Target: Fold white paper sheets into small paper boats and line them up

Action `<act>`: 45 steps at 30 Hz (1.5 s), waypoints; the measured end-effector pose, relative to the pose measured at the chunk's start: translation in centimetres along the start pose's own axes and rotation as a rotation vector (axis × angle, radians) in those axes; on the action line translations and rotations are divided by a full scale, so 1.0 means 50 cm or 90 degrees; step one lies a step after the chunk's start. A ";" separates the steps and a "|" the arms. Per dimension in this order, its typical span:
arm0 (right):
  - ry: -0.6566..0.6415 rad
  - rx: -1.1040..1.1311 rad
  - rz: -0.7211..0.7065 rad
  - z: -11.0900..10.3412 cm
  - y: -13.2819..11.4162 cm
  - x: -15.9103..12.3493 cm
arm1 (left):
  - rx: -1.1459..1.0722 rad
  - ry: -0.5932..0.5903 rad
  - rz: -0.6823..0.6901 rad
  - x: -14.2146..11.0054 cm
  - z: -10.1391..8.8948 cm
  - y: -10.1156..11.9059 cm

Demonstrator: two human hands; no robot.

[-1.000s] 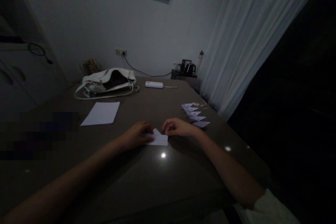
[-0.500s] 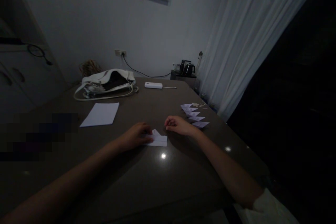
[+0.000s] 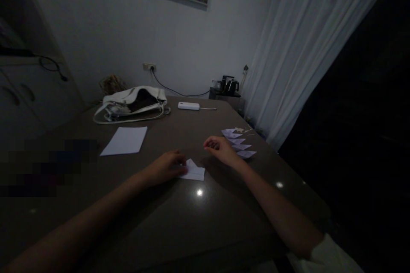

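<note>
The left hand (image 3: 166,166) is low on the brown table (image 3: 160,226), with its arm coming in from the bottom left corner. Its fingers are bent and its thumb points to the right, lying on a folded white paper (image 3: 195,173). The thumb and fingers hold the left end of that paper. The paper lies flat on the table, in the middle and close to the person. It has a long straight bottom edge, and a pointy bit sticks up on its far side.

The right hand (image 3: 221,150) is up a little, past the right end of the paper and apart from it. A dark shadow is on the table below. Its fingers curl in, with the thumb close to them. I cannot tell if the tips touch or pinch a tiny thing. The right arm comes from the bottom right, with a pale sleeve (image 3: 329,256) near the elbow.

A white bag (image 3: 123,96) lies at the back left of the table. Its top gapes open, but it is too dark inside to see what it holds. Its strap (image 3: 134,120) loops out in front. A black kettle (image 3: 232,87) is on a dark stand (image 3: 229,95) by the back wall; its inside is hidden.

Pointy folded papers (image 3: 246,154) sit in a row just past the right hand. A pile of white paper (image 3: 124,140) lies left of the hands.
</note>
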State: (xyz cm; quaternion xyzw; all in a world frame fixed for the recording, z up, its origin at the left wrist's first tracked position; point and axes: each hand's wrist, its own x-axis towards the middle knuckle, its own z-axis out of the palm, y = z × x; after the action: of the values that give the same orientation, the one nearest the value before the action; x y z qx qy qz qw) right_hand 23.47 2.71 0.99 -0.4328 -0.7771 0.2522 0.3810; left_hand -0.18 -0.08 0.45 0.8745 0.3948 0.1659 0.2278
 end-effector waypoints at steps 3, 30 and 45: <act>0.014 -0.058 -0.024 -0.003 0.000 0.000 | 0.001 0.016 0.018 -0.001 -0.003 0.004; -0.130 0.146 0.019 0.029 -0.019 -0.014 | -0.229 0.174 -0.046 0.003 -0.004 0.005; -0.319 -0.136 -0.191 0.013 -0.038 -0.028 | 0.006 -0.073 0.093 -0.009 -0.018 0.014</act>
State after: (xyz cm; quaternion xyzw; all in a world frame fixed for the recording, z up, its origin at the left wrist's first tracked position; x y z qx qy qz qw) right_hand 22.51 0.48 1.48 -0.2755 -0.9240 0.2091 0.1630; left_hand -0.49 -0.59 1.54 0.9099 0.3172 0.1299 0.2335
